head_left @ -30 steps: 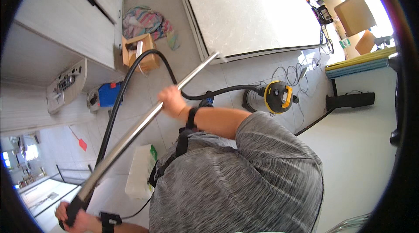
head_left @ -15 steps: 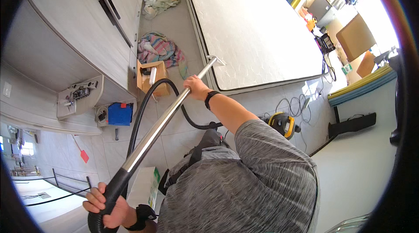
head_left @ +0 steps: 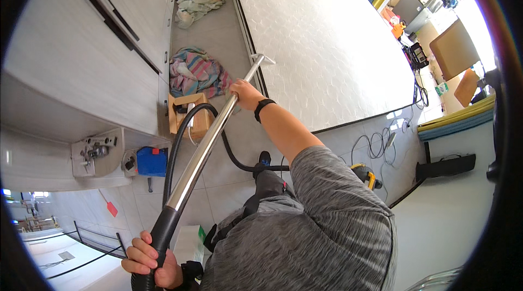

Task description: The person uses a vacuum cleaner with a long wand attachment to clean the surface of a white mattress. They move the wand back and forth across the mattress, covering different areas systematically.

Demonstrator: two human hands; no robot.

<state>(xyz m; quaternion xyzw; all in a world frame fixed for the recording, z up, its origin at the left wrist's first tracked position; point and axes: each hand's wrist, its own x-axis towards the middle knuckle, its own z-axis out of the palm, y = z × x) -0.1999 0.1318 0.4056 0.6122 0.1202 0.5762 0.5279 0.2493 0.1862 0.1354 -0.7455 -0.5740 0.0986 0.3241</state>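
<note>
A vacuum wand (head_left: 210,138), a long shiny metal tube, runs slantwise from lower left up to the bed. My left hand (head_left: 152,261) is wrapped round its black handle at the lower end. Farther up, my right hand (head_left: 246,95) grips the metal tube. The pale, wide vacuum nozzle (head_left: 265,59) rests at the left edge of a white quilted mattress (head_left: 327,46). From the handle a black hose (head_left: 173,160) loops up and round, then passes behind my right arm toward a yellow and black vacuum body (head_left: 366,175), partly hidden by my sleeve.
Left of the bed lie a striped cloth heap (head_left: 199,73), a pale cloth heap (head_left: 200,2) and an open cardboard box (head_left: 192,119). Wardrobes (head_left: 81,35) line the left. Loose cords (head_left: 376,144) lie on the floor at right. A white box (head_left: 189,242) stands near my left wrist.
The nozzle has slid a little farther up and left along the mattress edge. My left hand has moved right and slightly up with the handle. Both hands keep their grip.
</note>
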